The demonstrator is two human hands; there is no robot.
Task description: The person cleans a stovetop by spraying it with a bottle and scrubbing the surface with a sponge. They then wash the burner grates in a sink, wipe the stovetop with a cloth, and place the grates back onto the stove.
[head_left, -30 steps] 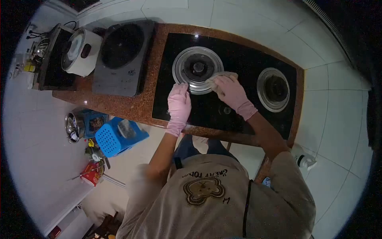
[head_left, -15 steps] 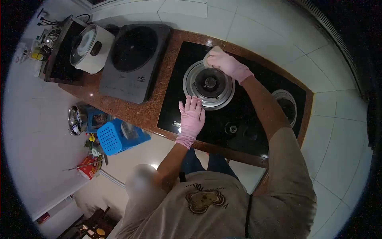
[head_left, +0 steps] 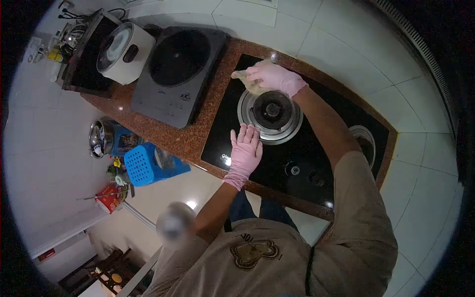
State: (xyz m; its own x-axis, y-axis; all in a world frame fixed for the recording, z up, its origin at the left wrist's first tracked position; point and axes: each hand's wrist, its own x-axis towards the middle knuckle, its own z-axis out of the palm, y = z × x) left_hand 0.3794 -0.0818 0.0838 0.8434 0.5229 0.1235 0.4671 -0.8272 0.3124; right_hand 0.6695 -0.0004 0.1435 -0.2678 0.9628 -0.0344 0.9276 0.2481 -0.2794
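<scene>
My right hand, in a pink glove, is closed over a pale yellowish cloth. It presses the cloth against the far side of the burner's metal ring; part of the cloth sticks out to the left of my fingers. The dark round burner cap sits in the middle of the ring. My left hand, also gloved in pink, lies palm down on the black glass hob. Its fingers are stretched out, with the tips touching the ring's near left edge.
A second burner lies right, partly behind my right arm. Near the front edge is a control knob. Left on the brown counter stand an induction cooker and a white rice cooker. A blue basket stands below the counter.
My right hand has slid the cloth leftward along the far side of the ring, and more cloth now shows. My left hand stays flat by the ring. The view has shifted slightly.
</scene>
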